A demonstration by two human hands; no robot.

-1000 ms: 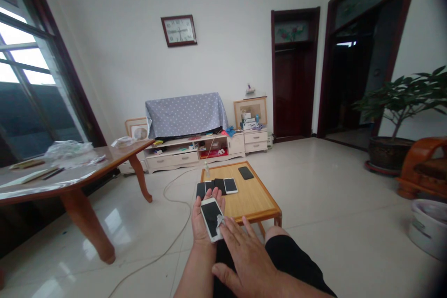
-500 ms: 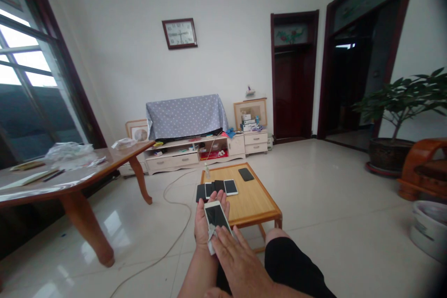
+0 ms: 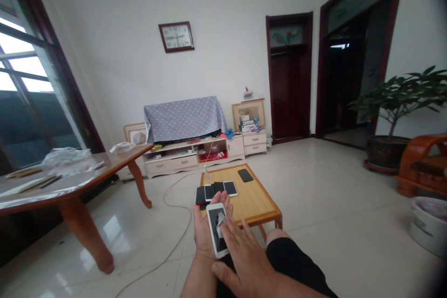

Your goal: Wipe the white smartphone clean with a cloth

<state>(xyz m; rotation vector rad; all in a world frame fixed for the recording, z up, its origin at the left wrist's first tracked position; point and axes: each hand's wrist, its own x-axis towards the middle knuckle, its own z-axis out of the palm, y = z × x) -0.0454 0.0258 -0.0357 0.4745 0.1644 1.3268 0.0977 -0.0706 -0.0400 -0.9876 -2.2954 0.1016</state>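
Observation:
A white-framed smartphone [image 3: 212,216] with a dark screen rests in my left hand [image 3: 202,237], which supports it from beneath with its fingers curled around it. My right hand [image 3: 246,253] lies over the phone's right side. Its fingertips press a small crumpled grey-white wipe [image 3: 220,220] onto the screen. Just beyond my hands, several more phones sit side by side at the low table's left edge, among them a white-framed phone [image 3: 230,188] and a black one [image 3: 200,195].
The low wooden table [image 3: 260,205] also bears a separate dark phone [image 3: 245,175] and a small clear bottle [image 3: 206,173]. A larger table [image 3: 115,160] with plastic bags [image 3: 64,158] stands left. A cable [image 3: 171,247] crosses the floor. A white bucket [image 3: 428,228] is at right.
My right hand has slid the wipe from the phone's lower end up to the middle of the screen. The phone now sits more upright in my left hand.

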